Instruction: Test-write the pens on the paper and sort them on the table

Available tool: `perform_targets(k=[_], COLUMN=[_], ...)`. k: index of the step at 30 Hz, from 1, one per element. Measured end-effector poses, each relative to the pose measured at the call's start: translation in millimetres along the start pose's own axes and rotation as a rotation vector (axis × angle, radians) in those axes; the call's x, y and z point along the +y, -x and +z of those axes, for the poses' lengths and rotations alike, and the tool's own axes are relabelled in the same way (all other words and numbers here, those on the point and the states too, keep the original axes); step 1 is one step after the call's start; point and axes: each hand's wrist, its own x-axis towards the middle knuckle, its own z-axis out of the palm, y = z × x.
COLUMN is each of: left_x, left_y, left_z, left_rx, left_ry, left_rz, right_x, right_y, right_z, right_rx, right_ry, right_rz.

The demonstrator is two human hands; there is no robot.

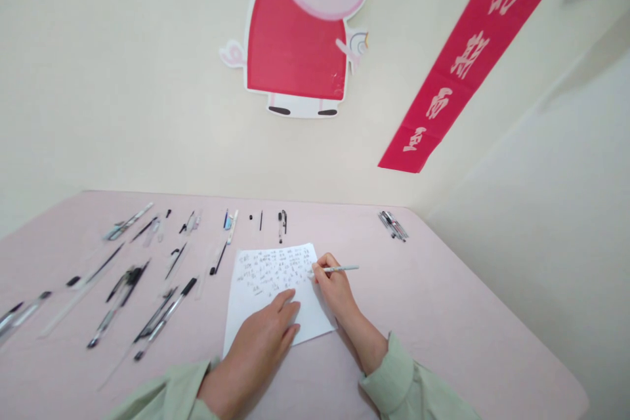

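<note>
A white sheet of paper [310, 325] lies on the pink table, its upper half covered in rows of dark handwriting too small to read. My left hand [266, 331] rests flat across the sheet's lower left, fingers extended below the writing. At the right edge of the paper, my right hand [336, 285] is closed around a slim white pen [344, 268]. The pen's tip end points left onto the written area, and its back end sticks out to the right. Whether the tip touches the paper I cannot tell.
Pens and loose pen parts [162, 318] are spread over the left of the pink table [443, 335]. A bundle of pens [392, 226] lies at the back right. A pen [280, 226] lies behind the paper. The wall [123, 79] rises at the table's far edge.
</note>
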Motion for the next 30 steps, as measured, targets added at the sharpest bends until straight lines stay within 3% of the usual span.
perform_targets(k=[4,8,12,20,30], left_x=[-3.1,-10.0,-19.2,-18.1,-16.7], left_y=[0.8,-3.8,-12.6,-17.3,-21.9], left_z=[3.0,5.9,5.2,-7.8,-12.6], left_rx=[0.084,0.262,0.364,0.313,0.269], left_ry=[0.127,0.363,0.514,0.643,0.973], left_rz=[0.016,0.052,-0.022,-0.162,-0.299], right_x=[-1.5,-1.2,0.1,4.3,2.9], right_y=[1.3,1.3,0.4,0.5,0.1], right_z=[-0.4,0.0,1.2,2.3,0.8], right_rx=[-0.004,-0.025,-0.027,-0.048,-0.060], right_ry=[-0.005,-0.025,-0.045,-0.053,-0.021], right_rz=[-0.001,0.007,0.032,0.032,0.032])
